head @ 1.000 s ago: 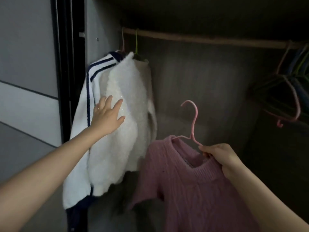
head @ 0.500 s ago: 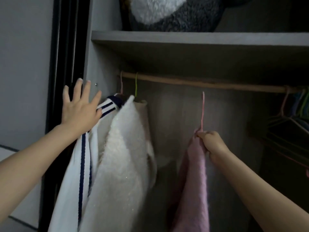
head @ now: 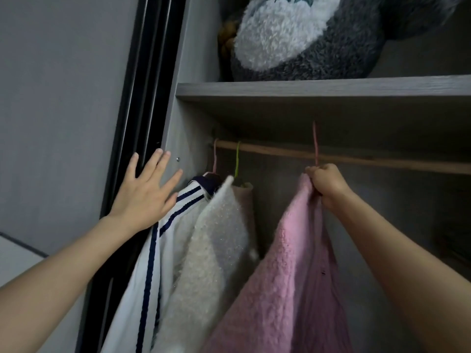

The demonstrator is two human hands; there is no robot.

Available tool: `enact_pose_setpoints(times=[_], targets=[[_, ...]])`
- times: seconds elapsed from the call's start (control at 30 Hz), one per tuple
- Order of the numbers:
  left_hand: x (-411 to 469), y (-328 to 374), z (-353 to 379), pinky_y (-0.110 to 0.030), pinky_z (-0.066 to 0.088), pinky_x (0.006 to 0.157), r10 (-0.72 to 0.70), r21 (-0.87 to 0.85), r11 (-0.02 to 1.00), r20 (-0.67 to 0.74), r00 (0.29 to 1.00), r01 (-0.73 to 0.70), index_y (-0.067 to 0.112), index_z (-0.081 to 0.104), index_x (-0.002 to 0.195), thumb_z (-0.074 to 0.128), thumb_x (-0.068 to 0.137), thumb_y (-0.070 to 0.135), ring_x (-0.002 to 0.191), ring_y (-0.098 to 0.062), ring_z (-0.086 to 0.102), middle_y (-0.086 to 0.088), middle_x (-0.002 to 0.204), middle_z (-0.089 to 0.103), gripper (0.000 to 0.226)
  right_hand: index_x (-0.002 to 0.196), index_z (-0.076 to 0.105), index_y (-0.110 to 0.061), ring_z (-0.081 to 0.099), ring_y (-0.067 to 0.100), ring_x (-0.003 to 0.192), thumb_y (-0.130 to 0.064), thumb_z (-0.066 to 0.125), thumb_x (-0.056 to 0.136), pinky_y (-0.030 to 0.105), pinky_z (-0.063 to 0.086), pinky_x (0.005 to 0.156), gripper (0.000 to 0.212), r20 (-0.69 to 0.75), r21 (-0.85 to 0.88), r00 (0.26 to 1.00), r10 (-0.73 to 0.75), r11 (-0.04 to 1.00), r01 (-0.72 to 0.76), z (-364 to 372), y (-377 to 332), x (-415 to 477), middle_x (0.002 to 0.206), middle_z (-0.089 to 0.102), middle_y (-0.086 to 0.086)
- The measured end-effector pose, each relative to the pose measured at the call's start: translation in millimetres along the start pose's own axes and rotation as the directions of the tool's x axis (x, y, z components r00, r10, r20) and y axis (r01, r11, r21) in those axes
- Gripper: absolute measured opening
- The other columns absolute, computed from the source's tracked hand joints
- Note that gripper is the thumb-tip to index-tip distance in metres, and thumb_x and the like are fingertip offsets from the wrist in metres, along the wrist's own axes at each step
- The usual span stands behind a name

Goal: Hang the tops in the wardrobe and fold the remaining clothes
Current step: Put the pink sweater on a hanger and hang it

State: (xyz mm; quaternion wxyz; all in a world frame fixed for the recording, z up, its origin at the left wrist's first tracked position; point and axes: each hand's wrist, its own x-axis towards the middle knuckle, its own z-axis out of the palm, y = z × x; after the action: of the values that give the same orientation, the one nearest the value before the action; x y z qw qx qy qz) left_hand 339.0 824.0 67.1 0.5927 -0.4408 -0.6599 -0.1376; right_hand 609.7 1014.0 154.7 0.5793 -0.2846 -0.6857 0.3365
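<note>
Pink top (head: 280,276) is held by right grip (head: 328,184), clenched on its collar just under the rail (head: 382,163). Hanger hook (head: 315,143) crosses the rail; seating can't be told. Left grip (head: 145,197) is released, fingers spread flat on wardrobe wall (head: 178,133), beside striped top (head: 142,276) hung at rail's left end.

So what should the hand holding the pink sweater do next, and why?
Probably lower the pink hanger so its hook settles on the wooden rail, then let go. The right hand grips the pink sweater at the neck, and the hook's top stands above the rail. Whether it has caught is unclear.
</note>
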Motion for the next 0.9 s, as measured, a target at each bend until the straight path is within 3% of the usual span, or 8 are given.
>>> enact_pose_setpoints(times=[0.07,0.23,0.37,0.43,0.53,0.7,0.8,0.9], targets=[[-1,-1,2,-0.064,0.026,0.102,-0.004,0.008,1.0,-0.023,1.0,0.004,0.006,0.06,0.124,0.032,0.09,0.039,0.13,-0.042,0.04,-0.031,0.138,0.042,0.055,0.067,0.052,-0.005,0.049,0.021,0.063,-0.004,0.049,0.093,0.034,0.044,0.068,0.027,0.013,-0.069,1.0,0.01,0.998,-0.009,3,0,15,0.073,0.053,0.013],[0,0,2,-0.062,0.025,0.103,-0.009,0.038,0.999,-0.031,0.999,0.01,0.006,0.057,0.127,0.03,0.091,0.046,0.131,-0.04,0.04,-0.03,0.139,0.041,0.06,0.091,0.054,0.004,0.049,0.017,0.06,-0.002,0.049,0.093,0.015,0.04,0.037,0.008,0.073,-0.165,0.994,0.081,0.984,-0.068,9,16,34,0.073,0.053,0.013],[1,0,2,-0.062,0.025,0.104,-0.019,0.052,0.998,-0.033,0.999,0.02,0.007,0.057,0.128,0.028,0.09,0.049,0.131,-0.04,0.039,-0.03,0.139,0.041,0.063,0.111,0.053,0.017,0.057,0.03,0.08,0.001,0.051,0.09,0.026,0.047,0.06,0.026,0.095,-0.2,0.99,0.108,0.976,-0.087,34,37,40,0.101,0.059,0.025],[1,-1,2,-0.061,0.025,0.104,-0.011,0.07,0.997,-0.05,0.999,0.014,0.007,0.057,0.128,0.028,0.09,0.049,0.131,-0.04,0.039,-0.03,0.138,0.042,0.063,0.108,0.055,0.017,0.058,0.029,0.087,0.0,0.05,0.091,0.034,0.047,0.068,0.024,0.097,-0.185,0.988,0.116,0.978,-0.097,48,46,38,0.099,0.059,0.024],[1,1,4,-0.061,0.024,0.105,-0.011,0.087,0.996,-0.059,0.998,0.016,0.008,0.057,0.127,0.029,0.089,0.049,0.131,-0.04,0.039,-0.03,0.138,0.042,0.063,0.086,0.059,0.008,0.054,0.025,0.068,-0.002,0.048,0.093,0.027,0.044,0.058,0.016,0.133,-0.189,0.985,0.112,0.978,-0.086,69,61,38,0.086,0.057,0.019],[3,2,4,-0.06,0.027,0.104,-0.02,0.111,0.993,-0.067,0.998,0.027,0.009,0.058,0.126,0.03,0.089,0.05,0.131,-0.039,0.04,-0.029,0.138,0.043,0.062,0.062,0.052,-0.006,0.047,0.016,0.058,0.0,0.047,0.093,0.023,0.038,0.053,0.032,0.186,-0.18,0.98,0.073,0.983,-0.039,103,71,42,0.064,0.051,0.009],[1,-1,5,-0.06,0.026,0.105,-0.019,0.112,0.993,-0.063,0.998,0.026,0.009,0.058,0.127,0.03,0.089,0.05,0.132,-0.039,0.039,-0.029,0.138,0.043,0.063,0.064,0.054,-0.003,0.047,0.016,0.059,0.0,0.046,0.094,0.017,0.037,0.048,0.031,0.214,-0.22,0.975,0.056,0.975,-0.007,122,71,38,0.068,0.053,0.01],[-1,-2,6,-0.06,0.023,0.105,-0.026,0.107,0.994,-0.063,0.998,0.032,0.007,0.058,0.126,0.03,0.089,0.051,0.132,-0.039,0.038,-0.029,0.138,0.043,0.064,0.093,0.062,0.01,0.051,0.021,0.08,-0.004,0.047,0.094,0.023,0.038,0.062,0.021,0.228,-0.29,0.973,0.035,0.957,0.034,135,66,35,0.085,0.054,0.015]])
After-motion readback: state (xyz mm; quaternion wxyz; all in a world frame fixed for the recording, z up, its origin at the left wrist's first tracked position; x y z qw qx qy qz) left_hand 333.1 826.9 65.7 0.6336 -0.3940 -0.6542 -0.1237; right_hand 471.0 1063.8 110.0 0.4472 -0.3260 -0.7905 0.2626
